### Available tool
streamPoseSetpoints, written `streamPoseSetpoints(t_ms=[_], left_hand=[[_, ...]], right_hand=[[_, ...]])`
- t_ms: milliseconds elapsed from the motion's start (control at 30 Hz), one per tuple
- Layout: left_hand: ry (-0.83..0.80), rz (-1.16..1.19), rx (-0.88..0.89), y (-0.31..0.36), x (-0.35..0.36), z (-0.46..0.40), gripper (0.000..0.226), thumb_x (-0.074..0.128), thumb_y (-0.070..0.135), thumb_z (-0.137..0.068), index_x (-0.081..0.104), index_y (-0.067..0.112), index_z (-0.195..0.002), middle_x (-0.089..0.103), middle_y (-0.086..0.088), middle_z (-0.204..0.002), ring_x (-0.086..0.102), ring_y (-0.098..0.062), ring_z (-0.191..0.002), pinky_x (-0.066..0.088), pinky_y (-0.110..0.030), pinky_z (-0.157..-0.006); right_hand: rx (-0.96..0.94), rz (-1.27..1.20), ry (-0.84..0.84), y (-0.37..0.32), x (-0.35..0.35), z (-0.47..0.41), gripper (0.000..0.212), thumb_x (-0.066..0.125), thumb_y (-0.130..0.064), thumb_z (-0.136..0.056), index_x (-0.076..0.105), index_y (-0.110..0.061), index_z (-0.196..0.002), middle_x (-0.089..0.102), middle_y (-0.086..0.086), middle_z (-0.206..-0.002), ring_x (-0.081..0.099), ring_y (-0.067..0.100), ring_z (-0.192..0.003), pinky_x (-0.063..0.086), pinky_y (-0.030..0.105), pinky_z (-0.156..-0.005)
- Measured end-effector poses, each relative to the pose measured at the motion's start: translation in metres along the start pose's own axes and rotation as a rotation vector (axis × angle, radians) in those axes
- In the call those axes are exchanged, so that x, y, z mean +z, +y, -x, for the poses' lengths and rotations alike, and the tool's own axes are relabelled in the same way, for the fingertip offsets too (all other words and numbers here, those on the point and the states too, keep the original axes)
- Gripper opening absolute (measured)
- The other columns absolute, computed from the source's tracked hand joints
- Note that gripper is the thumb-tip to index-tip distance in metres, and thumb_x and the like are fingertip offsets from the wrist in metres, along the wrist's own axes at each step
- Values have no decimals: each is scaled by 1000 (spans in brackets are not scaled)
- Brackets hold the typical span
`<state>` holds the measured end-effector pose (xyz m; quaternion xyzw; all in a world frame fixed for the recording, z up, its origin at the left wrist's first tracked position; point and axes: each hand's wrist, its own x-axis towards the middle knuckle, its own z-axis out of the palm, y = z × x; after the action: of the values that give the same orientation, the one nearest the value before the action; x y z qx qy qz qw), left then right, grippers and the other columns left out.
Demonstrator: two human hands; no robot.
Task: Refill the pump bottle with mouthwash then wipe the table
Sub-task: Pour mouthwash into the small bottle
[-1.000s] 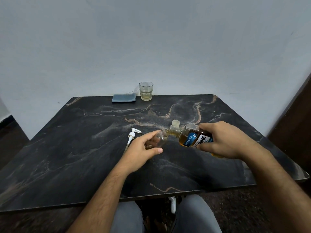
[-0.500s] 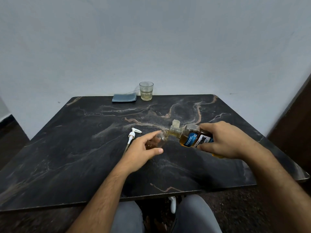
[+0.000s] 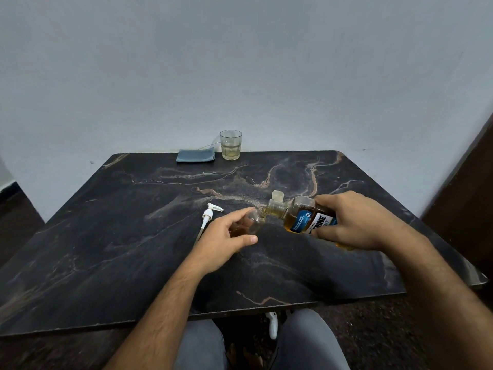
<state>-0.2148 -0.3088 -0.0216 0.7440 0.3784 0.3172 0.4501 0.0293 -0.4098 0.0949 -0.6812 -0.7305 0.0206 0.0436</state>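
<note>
Now, right hand (image 3: pixel 357 222) gripping tipped "…RINE" mouthwash btl (image 3: pixel 298 220), left hand (image 3: pixel 226 233) cupping pump bottle (image 3: pixel 249 222)

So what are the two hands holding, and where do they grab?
The right hand grips the tilted mouthwash bottle around its body. The left hand wraps the small clear pump bottle around its side.
</note>
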Motion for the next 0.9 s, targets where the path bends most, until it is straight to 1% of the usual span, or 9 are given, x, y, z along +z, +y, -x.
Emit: streamPoseSetpoints(t_ms=[267, 400, 533, 700, 767, 833, 900], left_hand=[[6, 0, 6, 0, 0, 0, 64, 77, 20, -81, 55, 37, -138, 67, 11, -126, 60, -4, -119, 46, -43, -108], [7, 12, 6, 1, 1, 1, 65, 78, 22, -79, 55, 39, -137, 68, 12, -124, 61, -3, -117, 46, -45, -107], [5, 21, 6, 3, 1, 1, 66, 77, 27, -76, 55, 40, -137, 68, 14, -124, 61, -2, -118, 47, -46, -107], [2, 34, 5, 2, 2, 2, 65, 77, 28, -77, 54, 45, -135, 67, 14, -124, 60, -3, -119, 47, -45, -107], [-2, 64, 16, 4, 3, 2, 63, 77, 24, -79, 56, 45, -134, 68, 13, -123, 61, -5, -118, 48, -42, -106], [1, 105, 33, 6, 4, 1, 60, 77, 12, -82, 59, 44, -129, 69, 12, -123, 63, -5, -117, 50, -33, -102], [1, 145, 41, 9, 5, 1, 59, 75, 6, -83, 58, 44, -126, 70, 12, -122, 63, -5, -117, 51, -24, -97]], right_hand=[[-5, -10, -11, 1, -2, 0, 23, 70, -45, -84, 50, -39, -93, 58, -20, -75, 54, -6, -67, 33, 17, -54], [-3, -5, -4, 2, -1, -2, 23, 70, -46, -82, 55, -36, -96, 62, -17, -79, 57, -2, -70, 37, 21, -56], [1, 3, -11, 2, -1, -3, 23, 70, -45, -82, 52, -37, -93, 63, -16, -79, 58, -1, -70, 38, 23, -57], [17, -28, -22, 4, 0, -4, 24, 71, -43, -81, 58, -33, -99, 68, -14, -84, 62, 2, -73, 46, 25, -60], [25, -74, -9, 5, 0, -3, 23, 72, -41, -80, 60, -31, -97, 68, -14, -80, 63, 1, -70, 51, 29, -61], [29, -145, 9, 7, 2, -3, 22, 73, -37, -78, 62, -30, -94, 68, -13, -76, 64, 2, -66, 57, 36, -64], [27, -236, 20, 9, 5, -3, 20, 75, -33, -76, 63, -29, -92, 69, -11, -73, 66, 5, -63, 59, 40, -64]])
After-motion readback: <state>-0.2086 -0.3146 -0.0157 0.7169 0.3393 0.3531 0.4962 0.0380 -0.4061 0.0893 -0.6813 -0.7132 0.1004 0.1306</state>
